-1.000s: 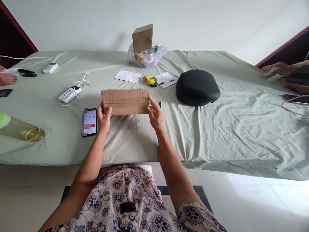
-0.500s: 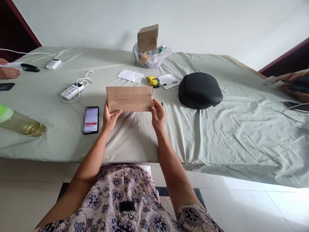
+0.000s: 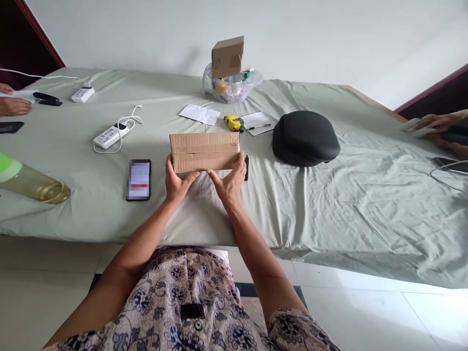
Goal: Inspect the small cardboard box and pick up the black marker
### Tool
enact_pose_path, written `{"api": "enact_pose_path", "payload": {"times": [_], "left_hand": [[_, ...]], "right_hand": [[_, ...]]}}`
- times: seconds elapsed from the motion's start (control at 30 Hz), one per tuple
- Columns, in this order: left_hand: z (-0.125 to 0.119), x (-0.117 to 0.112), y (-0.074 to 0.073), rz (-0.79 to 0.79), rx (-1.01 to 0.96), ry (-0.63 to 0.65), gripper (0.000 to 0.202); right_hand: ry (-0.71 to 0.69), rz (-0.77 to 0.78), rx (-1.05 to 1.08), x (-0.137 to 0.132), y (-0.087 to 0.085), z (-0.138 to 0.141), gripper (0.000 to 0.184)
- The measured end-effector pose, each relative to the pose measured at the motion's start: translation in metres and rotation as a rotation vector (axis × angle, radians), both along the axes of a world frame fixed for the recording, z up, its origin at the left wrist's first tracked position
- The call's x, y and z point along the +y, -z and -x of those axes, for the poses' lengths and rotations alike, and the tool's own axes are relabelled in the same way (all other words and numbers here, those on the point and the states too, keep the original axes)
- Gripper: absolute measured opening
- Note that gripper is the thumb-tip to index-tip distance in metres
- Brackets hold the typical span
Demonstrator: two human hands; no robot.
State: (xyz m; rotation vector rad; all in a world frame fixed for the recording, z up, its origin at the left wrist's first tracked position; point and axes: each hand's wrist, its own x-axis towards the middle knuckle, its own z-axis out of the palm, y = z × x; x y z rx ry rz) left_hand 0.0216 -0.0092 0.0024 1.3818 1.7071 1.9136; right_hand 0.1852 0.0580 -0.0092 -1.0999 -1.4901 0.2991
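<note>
A long brown cardboard box [image 3: 204, 151] rests low over the green-covered table [image 3: 73, 161] in front of me. My left hand [image 3: 177, 181] grips its near left corner, thumb on the front face. My right hand [image 3: 229, 181] cups its near right end, fingers reaching under the front edge. A small black object [image 3: 246, 167] lies just right of the box. A phone [image 3: 139, 179] with a lit screen lies to the left of my left hand.
Behind the box lie a yellow tape measure [image 3: 233, 123], papers with a pen [image 3: 258, 123] and a clear bowl [image 3: 231, 87] topped by a small carton. A black case [image 3: 305, 138] sits right, power strips [image 3: 110, 136] and a bottle [image 3: 29, 182] left. Other people's hands show at both edges.
The box has tipped and come down closer to the table. My right hand slid from its right end toward the middle of the front edge. The view shifted slightly.
</note>
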Motion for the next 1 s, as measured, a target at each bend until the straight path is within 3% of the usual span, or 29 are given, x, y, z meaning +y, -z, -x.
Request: {"api": "enact_pose_path", "payload": {"times": [0.1,0.27,0.43,0.57,0.7,0.9,1.0], "left_hand": [[-0.006,-0.001,0.000,-0.011,0.013,-0.038,0.104],[-0.004,0.002,0.001,-0.010,-0.031,-0.019,0.098],[0.006,0.005,-0.001,-0.042,-0.136,0.029,0.089],[0.016,0.003,-0.004,-0.054,-0.142,-0.049,0.070],[0.026,0.004,-0.001,0.015,-0.137,-0.122,0.057],[0.033,0.010,0.013,0.045,0.000,-0.173,0.042],[0.036,0.012,0.017,0.171,0.094,-0.216,0.031]], "right_hand": [[0.010,0.008,0.022,-0.003,-0.001,0.004,0.118],[-0.098,0.041,0.064,0.002,-0.002,-0.002,0.108],[-0.137,0.056,0.187,0.016,0.002,-0.014,0.074],[-0.188,0.056,0.321,0.023,0.001,-0.023,0.052],[-0.213,0.085,0.381,0.027,-0.004,-0.027,0.043],[-0.270,0.158,0.386,0.036,0.002,-0.029,0.040],[-0.302,0.269,0.294,0.042,0.010,-0.032,0.032]]}}
